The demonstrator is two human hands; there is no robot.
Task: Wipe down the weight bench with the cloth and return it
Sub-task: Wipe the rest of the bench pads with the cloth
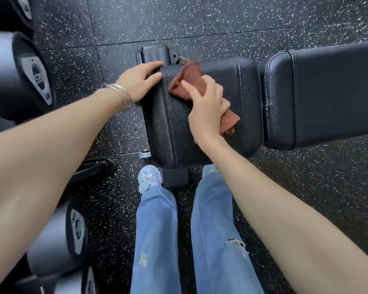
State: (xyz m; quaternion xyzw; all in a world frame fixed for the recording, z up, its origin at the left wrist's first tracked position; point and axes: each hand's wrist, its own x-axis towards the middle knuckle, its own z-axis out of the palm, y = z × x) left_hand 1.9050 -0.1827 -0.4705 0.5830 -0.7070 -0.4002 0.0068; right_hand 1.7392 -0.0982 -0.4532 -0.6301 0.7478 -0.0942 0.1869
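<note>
A person stands at the near side of a black weight bench (170, 128), looking down on its short seat pad. The longer back pad (327, 92) runs off to the right, with a narrow gap between the two. The right hand (206, 107) is curled round a bunched reddish-brown cloth (187, 81) and presses it on top of the seat pad, towards its far edge. One end of the cloth spreads out past the fingertips towards the far left corner, and the other end sticks out below the palm on the right. The left hand (139, 81) holds nothing. Its fingers are nearly straight and lie flat on the pad's left edge, close to the far left corner, with the thumb on the pad's side. Thin silver bangles (123, 95) circle that wrist. A black part of the bench frame (155, 55) shows just beyond the far left corner. Dumbbells (36, 77) with grey end labels lie at the left. The floor (263, 18) is black rubber tile flecked with white. Blue jeans (155, 230) and a pale blue shoe (148, 179) show below, just beside the bench's near edge.
</note>
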